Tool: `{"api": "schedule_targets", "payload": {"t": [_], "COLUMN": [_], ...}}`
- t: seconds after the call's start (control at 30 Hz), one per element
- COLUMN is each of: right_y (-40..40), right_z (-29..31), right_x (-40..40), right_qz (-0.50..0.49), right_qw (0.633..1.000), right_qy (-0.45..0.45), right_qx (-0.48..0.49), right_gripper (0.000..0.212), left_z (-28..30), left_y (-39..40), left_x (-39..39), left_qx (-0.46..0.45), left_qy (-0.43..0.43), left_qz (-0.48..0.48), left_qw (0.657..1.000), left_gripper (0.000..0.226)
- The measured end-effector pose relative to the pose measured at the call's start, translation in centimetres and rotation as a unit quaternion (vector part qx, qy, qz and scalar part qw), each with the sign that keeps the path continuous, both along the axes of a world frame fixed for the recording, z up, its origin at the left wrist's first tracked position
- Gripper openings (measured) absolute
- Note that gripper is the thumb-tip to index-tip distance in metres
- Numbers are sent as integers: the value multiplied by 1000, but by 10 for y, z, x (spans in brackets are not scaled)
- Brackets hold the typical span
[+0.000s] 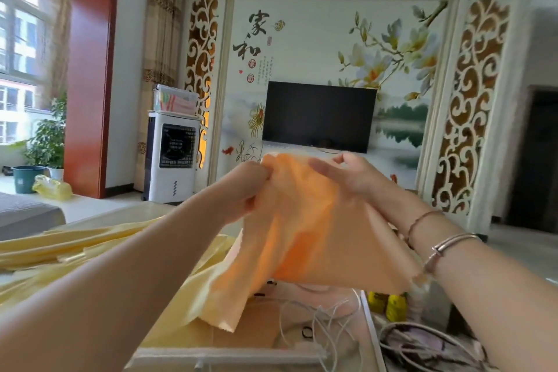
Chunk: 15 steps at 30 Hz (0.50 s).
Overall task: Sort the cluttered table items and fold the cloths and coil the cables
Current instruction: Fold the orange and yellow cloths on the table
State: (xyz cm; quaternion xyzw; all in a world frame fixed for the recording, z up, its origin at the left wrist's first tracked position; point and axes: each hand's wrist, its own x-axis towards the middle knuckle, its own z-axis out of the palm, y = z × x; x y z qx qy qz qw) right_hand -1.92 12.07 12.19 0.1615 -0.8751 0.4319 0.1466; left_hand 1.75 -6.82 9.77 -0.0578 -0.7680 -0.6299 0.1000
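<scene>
Head view, both hands' fingers (pixel 265 174) pinching orange cloth (pixel 317 229) aloft

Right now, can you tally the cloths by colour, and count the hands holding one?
Orange cloth: 1, held up by both hands
Pale yellow cloth: 1 heap on the table; separate pieces cannot be told apart
Hands: 2, left hand and right hand
Total: 2 cloths, 2 hands

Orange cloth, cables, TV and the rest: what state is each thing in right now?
Orange cloth: held up in the air, unfolded, hanging down.
Left hand: grip pinching the cloth's top edge.
Right hand: holding the cloth's top.
White cables: tangled, not coiled.
Yellow cloths: lying loose on the table.
Television: screen dark.
</scene>
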Motion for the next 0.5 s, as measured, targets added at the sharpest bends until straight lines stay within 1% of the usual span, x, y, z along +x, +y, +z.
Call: {"api": "schedule_targets", "payload": {"t": [0.03,0.07,0.1,0.13,0.17,0.2,0.23,0.27,0.3,0.33,0.37,0.43,0.47,0.5], "right_y": [8,17,24,30,35,39,40,41,41,41,38,31,26,22], "right_z": [3,4,5,4,1,-4,-11,-16,-24,-30,-38,-48,-54,-58], "right_x": [10,14,21,24,29,29,30,28,25,21,16,5,-3,-7], "right_qz": [19,35,47,56,62,57,47,30,12,-4,-14,-23,-22,-15], "right_qw": [997,990,979,961,937,908,879,857,847,843,843,857,873,891], "right_qy": [-3,-16,-40,-65,-89,-110,-127,-147,-172,-203,-229,-270,-295,-318], "right_qx": [71,136,196,262,331,400,456,493,503,498,487,438,389,323], "right_gripper": [68,66,61,54,45,37,33,32,32,31,29,28,25,20], "left_z": [3,4,4,2,-3,-8,-13,-15,-17,-19,-22,-30,-34,-37], "left_y": [0,-1,-3,-5,-8,-12,-18,-25,-30,-36,-43,-57,-65,-73], "left_x": [6,9,11,15,19,23,23,22,19,17,13,2,-7,-14], "left_qx": [-14,-34,-47,-57,-87,-144,-228,-317,-390,-442,-485,-568,-594,-601], "left_qy": [-7,-10,-19,-28,-27,-21,-19,-30,-50,-74,-87,-95,-107,-138], "left_qz": [8,14,-2,-36,-63,-81,-78,-73,-64,-52,-41,12,36,58], "left_qw": [1000,999,999,997,994,986,970,945,917,892,869,817,796,785], "left_gripper": [27,33,37,38,34,28,33,46,55,54,43,13,17,29]}}
